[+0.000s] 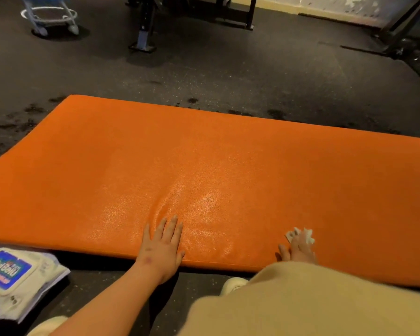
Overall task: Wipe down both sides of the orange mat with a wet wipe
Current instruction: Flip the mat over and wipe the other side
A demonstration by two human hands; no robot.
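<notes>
Orange mat (pixel 204 166) lay flat on the floor (pixel 228 76). The left hand (pixel 164 243), grip released and fingers straight, braced its near edge. The right hand (pixel 300 251) pressed the wet wipe (pixel 306 235) just inside that edge (blur hid whether its grip clenched it). This side seemed mid-wipe; next, strokes toward the far edge, then a flip.

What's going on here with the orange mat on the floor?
A person crouched at the near edge of the orange mat is working on its upper face. The left hand lies flat on the mat near that edge. The right hand, slightly blurred, presses a white wet wipe onto the mat. A pack of wipes sits on the dark floor to the left. The mat lies flat, not turned over.
</notes>
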